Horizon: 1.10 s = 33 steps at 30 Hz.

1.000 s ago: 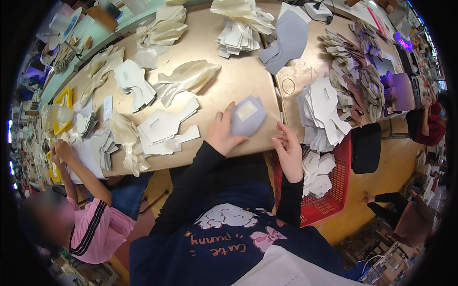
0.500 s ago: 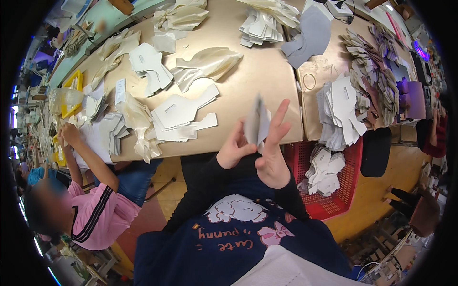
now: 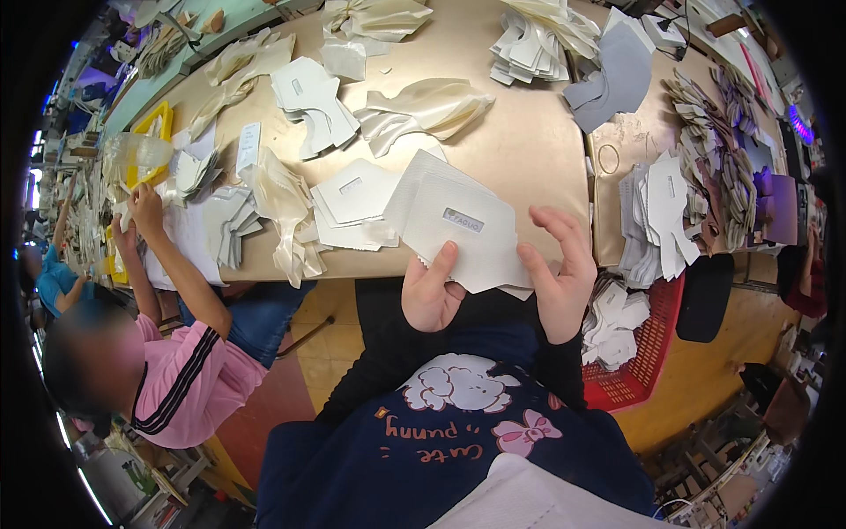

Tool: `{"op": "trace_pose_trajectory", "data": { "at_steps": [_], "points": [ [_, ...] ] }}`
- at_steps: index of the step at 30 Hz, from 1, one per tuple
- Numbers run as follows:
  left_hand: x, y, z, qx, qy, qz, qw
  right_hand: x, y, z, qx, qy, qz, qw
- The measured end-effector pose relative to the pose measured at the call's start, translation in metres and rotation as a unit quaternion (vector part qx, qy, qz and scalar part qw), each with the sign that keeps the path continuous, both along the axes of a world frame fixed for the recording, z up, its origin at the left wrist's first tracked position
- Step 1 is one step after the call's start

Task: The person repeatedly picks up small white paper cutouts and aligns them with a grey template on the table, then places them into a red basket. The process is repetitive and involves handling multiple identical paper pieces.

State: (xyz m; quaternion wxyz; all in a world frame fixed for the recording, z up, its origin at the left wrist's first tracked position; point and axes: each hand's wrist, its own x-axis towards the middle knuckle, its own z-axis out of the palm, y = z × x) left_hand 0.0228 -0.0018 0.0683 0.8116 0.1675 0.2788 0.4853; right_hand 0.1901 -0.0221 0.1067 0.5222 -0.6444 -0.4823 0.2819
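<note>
In front of my chest I hold a white, leather-like cut piece [image 3: 458,234] with a small rectangular label near its middle. My left hand [image 3: 432,295] grips its lower left edge, thumb on top and fingers underneath. My right hand [image 3: 561,278] is at the piece's right edge with its fingers bent and apart; whether the thumb touches the edge is unclear. Just left of the held piece, similar white cut pieces [image 3: 339,207] lie on the table, partly overlapped by it in view. Beyond it rests a crumpled cream glossy sheet [image 3: 423,110].
The tan table [image 3: 520,132] carries more stacks of white pieces [image 3: 313,101] and a grey curved piece [image 3: 612,79]. A red plastic basket [image 3: 648,361] with white pieces stands below its edge at right. At left, a person in a pink shirt [image 3: 198,379] works with their hands.
The piece, edge-on between both hands before, now lies turned with its labelled face in view. My right hand has shifted to its right side. The whole view has swung slightly left.
</note>
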Motion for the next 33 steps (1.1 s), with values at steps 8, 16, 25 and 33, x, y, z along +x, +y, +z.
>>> {"op": "trace_pose_trajectory", "data": {
  "at_steps": [8,16,25,33],
  "points": [
    [0.004,-0.005,0.006,-0.026,0.034,0.016,0.999,-0.005,0.004,-0.004,-0.046,-0.059,0.000,0.997],
    [0.003,-0.007,0.005,-0.055,0.042,0.039,0.997,-0.009,0.006,-0.010,-0.066,-0.039,0.013,0.997],
    [0.003,-0.010,0.005,-0.066,0.054,0.051,0.995,-0.011,0.007,-0.011,-0.077,-0.011,0.012,0.997],
    [-0.013,0.021,-0.004,-0.046,0.121,0.128,0.983,-0.001,0.001,-0.011,-0.077,0.047,-0.054,0.994]
  ]
}}
